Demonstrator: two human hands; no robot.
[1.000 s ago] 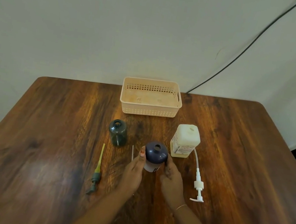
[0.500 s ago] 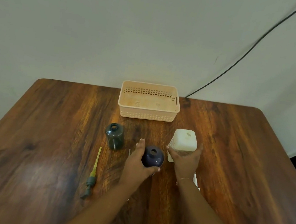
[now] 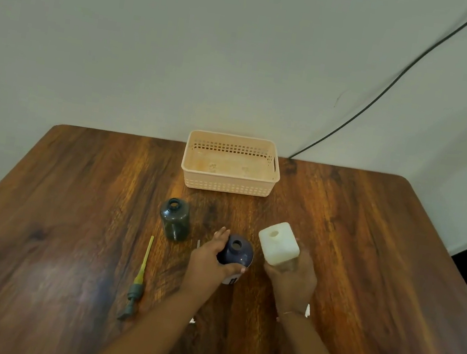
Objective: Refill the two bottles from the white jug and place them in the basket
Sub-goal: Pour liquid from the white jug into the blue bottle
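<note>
A dark blue bottle [image 3: 239,250] with an open neck stands on the wooden table [image 3: 69,213], and my left hand [image 3: 207,259] is wrapped around its left side. My right hand [image 3: 291,276] grips the white jug [image 3: 278,242], which is raised and tilted a little toward the blue bottle, its mouth open. A dark green bottle [image 3: 174,219], uncapped, stands alone to the left. The peach basket [image 3: 231,163] sits with nothing in it at the table's far edge.
A green pump with a yellow tube [image 3: 138,279] lies left of my left arm. A white pump is mostly hidden under my right wrist [image 3: 307,310]. A thin tube end [image 3: 198,243] shows beside my left hand. A black cable [image 3: 391,85] runs up the wall.
My right hand left the blue bottle, took hold of the white jug and lifted it, tilting it toward the blue bottle. My left hand stayed on the blue bottle.
</note>
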